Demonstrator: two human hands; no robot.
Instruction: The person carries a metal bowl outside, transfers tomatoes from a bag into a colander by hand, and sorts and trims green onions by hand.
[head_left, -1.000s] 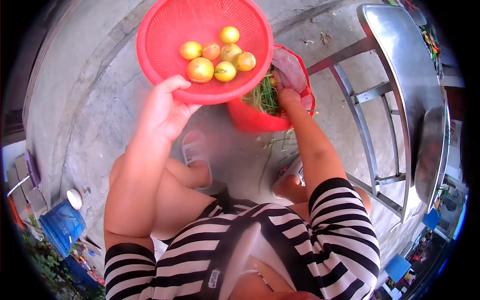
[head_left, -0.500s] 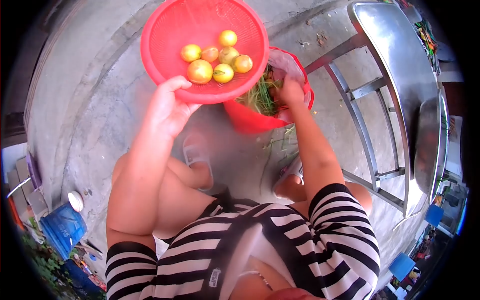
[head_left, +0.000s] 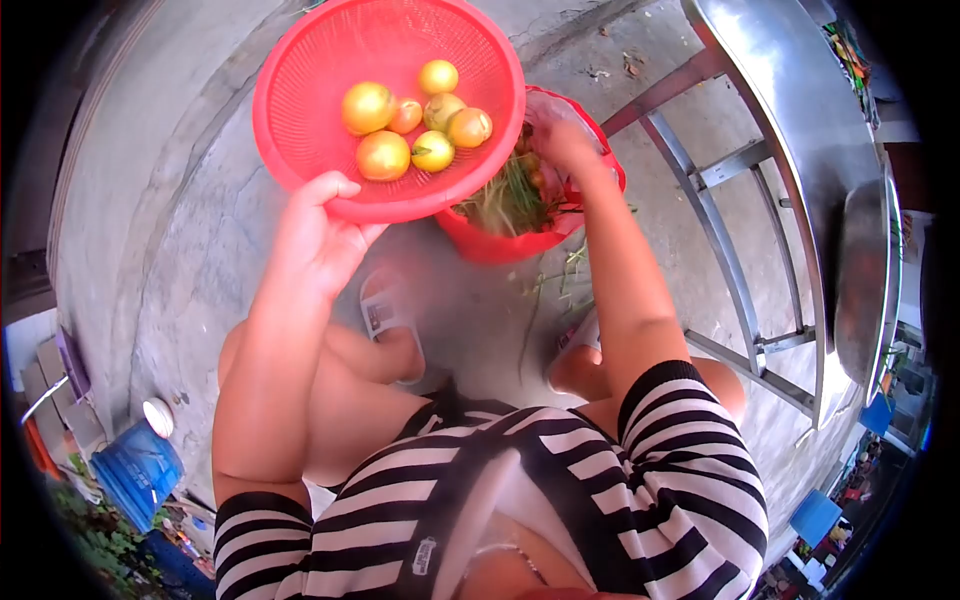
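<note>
My left hand [head_left: 325, 225] grips the near rim of a red plastic colander [head_left: 300, 110], thumb over the rim. Several yellow-orange tomatoes [head_left: 383, 156] lie in it. Right of the colander and partly under it, a red bag [head_left: 500, 246] stands open on the floor, holding green stalks [head_left: 510, 200] and some small orange-red round things [head_left: 537, 178]. My right hand [head_left: 562, 145] reaches into the far side of this bag; its fingers are hidden or blurred, so what they touch cannot be made out.
A metal table [head_left: 790, 100] with a tubular frame stands on the right. Grey concrete floor [head_left: 190, 260] surrounds my feet. Green scraps [head_left: 572, 262] lie near the bag. At the lower left are a blue container [head_left: 138, 470] and plants [head_left: 95, 540].
The colander and my left hand have shifted slightly left. One more tomato lies in the colander's left part. My right hand has moved toward the far side of the bag.
</note>
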